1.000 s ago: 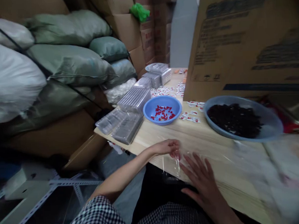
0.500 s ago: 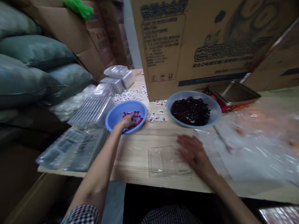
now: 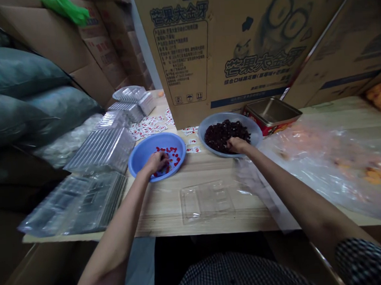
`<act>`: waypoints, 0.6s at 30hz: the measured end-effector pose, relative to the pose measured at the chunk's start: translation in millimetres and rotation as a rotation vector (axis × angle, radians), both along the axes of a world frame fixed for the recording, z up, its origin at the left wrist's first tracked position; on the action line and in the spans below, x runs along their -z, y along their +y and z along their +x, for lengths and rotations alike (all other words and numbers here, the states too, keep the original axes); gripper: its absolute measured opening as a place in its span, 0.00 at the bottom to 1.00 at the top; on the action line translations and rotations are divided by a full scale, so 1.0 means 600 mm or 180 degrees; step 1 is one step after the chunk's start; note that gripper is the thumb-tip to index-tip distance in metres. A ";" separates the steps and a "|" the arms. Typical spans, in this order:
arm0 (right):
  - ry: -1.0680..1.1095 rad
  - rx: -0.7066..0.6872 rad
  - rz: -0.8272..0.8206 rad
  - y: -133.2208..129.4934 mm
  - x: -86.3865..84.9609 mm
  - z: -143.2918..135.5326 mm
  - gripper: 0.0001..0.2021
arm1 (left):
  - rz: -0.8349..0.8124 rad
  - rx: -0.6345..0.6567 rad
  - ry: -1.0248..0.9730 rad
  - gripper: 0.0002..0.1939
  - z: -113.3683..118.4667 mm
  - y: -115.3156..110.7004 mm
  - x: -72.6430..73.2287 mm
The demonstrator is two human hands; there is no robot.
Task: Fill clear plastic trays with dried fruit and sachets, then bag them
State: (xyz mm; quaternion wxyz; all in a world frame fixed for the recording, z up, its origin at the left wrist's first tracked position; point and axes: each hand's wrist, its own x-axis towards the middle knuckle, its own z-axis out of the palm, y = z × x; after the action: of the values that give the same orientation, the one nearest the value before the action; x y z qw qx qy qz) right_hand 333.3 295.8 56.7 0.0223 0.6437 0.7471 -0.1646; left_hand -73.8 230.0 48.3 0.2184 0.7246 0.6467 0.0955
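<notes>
My left hand (image 3: 158, 162) is inside a blue plastic basin (image 3: 136, 156), its fingers curled down among small red pieces (image 3: 171, 150). What lies under the fingertips is partly hidden. To the right, my right hand (image 3: 237, 145) reaches into a translucent bowl (image 3: 256, 135) of dark, glossy pieces (image 3: 224, 130). Its fingers are closed at the near side of the heap, with the tips hidden among the pieces. A clear plastic tray (image 3: 206, 203) lies on the table between my forearms.
Stacked clear plastic trays (image 3: 101, 149) and a pile of flat clear plastic (image 3: 75, 204) stand at left. Small printed packets (image 3: 148, 127) lie behind the basin. A tall carton (image 3: 187, 74), a red tin (image 3: 272, 115) and plastic sheeting (image 3: 323, 174) are behind and right.
My right hand has moved from above the clear tray forward into the bowl of dark pieces. My left hand stays in the blue basin. The view has shifted to the right.
</notes>
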 end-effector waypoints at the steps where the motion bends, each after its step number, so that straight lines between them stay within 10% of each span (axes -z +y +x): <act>1: -0.0039 0.0013 -0.0031 0.001 0.002 -0.001 0.08 | 0.0098 -0.0084 0.0001 0.08 -0.006 0.000 -0.003; 7: -0.0002 0.0112 -0.0196 0.008 0.003 -0.005 0.09 | 0.0717 -0.0500 -0.0182 0.10 -0.003 -0.028 -0.035; 12: 0.0425 0.0343 0.0135 -0.001 -0.005 0.006 0.09 | 0.1515 -0.0484 -0.1349 0.09 0.120 -0.125 -0.062; 18: 0.1304 0.0219 0.0899 -0.106 -0.036 0.006 0.15 | 0.0580 0.0708 -0.1468 0.06 0.297 -0.214 0.021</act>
State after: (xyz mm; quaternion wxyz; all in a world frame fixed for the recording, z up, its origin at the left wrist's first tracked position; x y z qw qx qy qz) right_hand 336.8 232.3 78.3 -0.2255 0.6187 0.7292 -0.1862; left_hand 104.1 101.6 35.9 0.3031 0.7669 0.4849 0.2912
